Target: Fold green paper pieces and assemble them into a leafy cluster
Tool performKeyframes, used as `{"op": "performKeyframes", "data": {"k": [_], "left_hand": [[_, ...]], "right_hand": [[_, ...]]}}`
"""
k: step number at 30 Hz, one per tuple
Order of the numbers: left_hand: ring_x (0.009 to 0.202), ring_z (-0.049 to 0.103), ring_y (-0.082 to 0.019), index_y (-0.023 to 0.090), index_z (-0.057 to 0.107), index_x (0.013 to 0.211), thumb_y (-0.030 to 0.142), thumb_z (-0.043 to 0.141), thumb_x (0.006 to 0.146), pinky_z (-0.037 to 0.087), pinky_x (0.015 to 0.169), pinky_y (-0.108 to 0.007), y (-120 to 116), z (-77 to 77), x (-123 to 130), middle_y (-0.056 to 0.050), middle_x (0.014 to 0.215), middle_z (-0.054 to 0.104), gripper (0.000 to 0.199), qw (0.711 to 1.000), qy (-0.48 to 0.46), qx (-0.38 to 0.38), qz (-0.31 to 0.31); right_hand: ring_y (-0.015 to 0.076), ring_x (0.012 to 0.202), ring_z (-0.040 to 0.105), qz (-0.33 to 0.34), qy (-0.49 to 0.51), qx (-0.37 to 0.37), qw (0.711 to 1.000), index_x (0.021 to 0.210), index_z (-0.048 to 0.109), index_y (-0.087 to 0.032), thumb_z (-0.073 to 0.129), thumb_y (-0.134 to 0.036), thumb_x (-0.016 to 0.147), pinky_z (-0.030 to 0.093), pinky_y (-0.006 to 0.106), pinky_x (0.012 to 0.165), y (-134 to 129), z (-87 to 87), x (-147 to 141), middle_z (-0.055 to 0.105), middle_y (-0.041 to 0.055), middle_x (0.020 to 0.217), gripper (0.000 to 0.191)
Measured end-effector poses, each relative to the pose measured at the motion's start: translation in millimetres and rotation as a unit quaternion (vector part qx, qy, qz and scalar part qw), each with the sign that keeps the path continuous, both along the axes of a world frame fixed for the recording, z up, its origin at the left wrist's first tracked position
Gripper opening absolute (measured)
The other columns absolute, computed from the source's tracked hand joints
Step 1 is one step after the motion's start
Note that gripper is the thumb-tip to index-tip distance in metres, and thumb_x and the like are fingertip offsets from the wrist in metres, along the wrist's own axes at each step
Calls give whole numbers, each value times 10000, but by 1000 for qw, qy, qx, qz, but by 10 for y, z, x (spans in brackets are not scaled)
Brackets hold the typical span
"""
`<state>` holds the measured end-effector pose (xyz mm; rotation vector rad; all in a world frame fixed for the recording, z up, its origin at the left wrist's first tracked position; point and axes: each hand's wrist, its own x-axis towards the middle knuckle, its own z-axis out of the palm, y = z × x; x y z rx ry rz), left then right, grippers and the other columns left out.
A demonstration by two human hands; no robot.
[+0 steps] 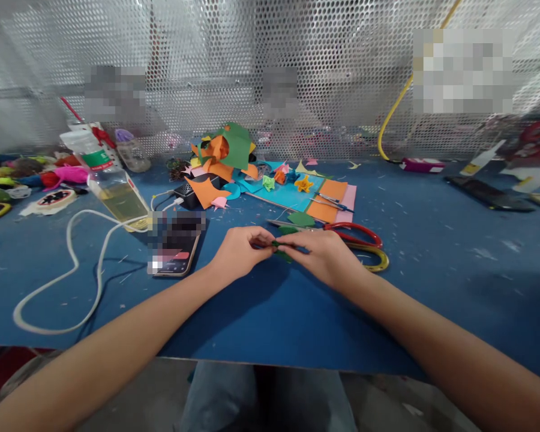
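Just above the blue table, my left hand point(243, 249) and my right hand point(319, 252) meet, fingertips pinched on a small piece of green paper point(282, 255). Most of that piece is hidden by the fingers, so its folds cannot be made out. Behind the hands lie further green paper pieces point(301, 219). Scissors with a red and a yellow handle loop point(375, 237) rest beyond my right hand, blades pointing left. A phone point(177, 246) with a lit screen lies left of my left hand.
Coloured paper sheets point(328, 207) carry small folded flowers point(304, 184) and a compass. Orange and green scraps point(234, 150) pile up behind. A tilted plastic bottle point(117, 192) and a white cable point(72, 240) occupy the left. A dark phone point(488, 193) lies at right; a perforated metal panel point(342, 78) backs the table.
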<state>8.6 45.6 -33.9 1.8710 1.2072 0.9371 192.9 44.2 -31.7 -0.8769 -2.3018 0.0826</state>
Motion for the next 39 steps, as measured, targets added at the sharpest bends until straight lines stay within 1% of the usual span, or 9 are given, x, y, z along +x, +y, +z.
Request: {"op": "performKeyframes", "data": {"k": [3,8,12,16,22,25,31,35,39], "left_hand": [[684,651,-139,159,682,772,189,642,683,510,637,-237,27,-41,-15,-23,730,706,102,999,43,15,3],[653,629,-132,182,708,799,210,629,699,474,599,-233,53,-95,-30,-7,738,711,131,995,86,46,-4],[586,590,-117,200,717,791,200,605,702,432,541,-222,49,-87,-16,10,687,695,143,993,101,68,-2],[605,578,-111,185,705,753,173,594,698,433,564,-221,20,-29,7,-1,714,681,124,992,82,95,18],[663,603,-124,160,709,798,166,588,714,463,608,-228,-47,32,42,-37,766,693,147,994,43,104,11],[689,620,-135,149,716,826,166,582,714,477,636,-238,-70,41,58,-46,785,706,175,994,39,97,21],[651,629,-143,171,727,830,188,592,703,485,618,-246,-30,-12,43,-14,726,714,186,996,78,36,10],[694,640,-153,179,730,842,222,608,715,485,640,-246,11,-57,19,-6,744,720,181,995,95,29,-2],[713,644,-161,186,727,849,229,606,725,491,660,-260,18,-50,12,-7,769,726,178,995,97,26,-4]], "right_hand": [[189,703,687,4,-22,5,1000,894,705,-188,580,-163,812,506,271,628,31,-65,-2,737,26,820,152],[194,747,687,-8,-30,-18,999,887,714,-199,569,-189,817,515,280,673,13,-81,-11,736,26,855,161],[217,767,679,-73,-44,-60,995,910,706,-199,574,-220,802,508,315,681,-33,-14,-30,733,27,872,172],[213,763,661,-118,-31,-83,989,829,690,-193,567,-237,790,491,312,680,-67,67,-21,724,29,840,136],[194,724,634,-93,-7,-87,992,791,674,-180,583,-289,794,465,295,664,-76,105,-15,707,33,781,142],[188,712,630,-86,-20,-91,992,796,677,-174,572,-257,811,456,290,651,-63,103,-9,707,34,782,135],[202,790,629,-33,-131,-50,990,842,685,-151,511,-208,863,442,321,751,-20,83,8,704,59,827,185],[215,841,620,-50,-199,-44,978,888,682,-135,471,-185,882,435,330,770,-22,65,-24,693,86,858,217],[219,827,617,-55,-202,-32,977,886,683,-136,455,-183,885,436,343,754,-33,52,-35,691,89,848,233]]}}
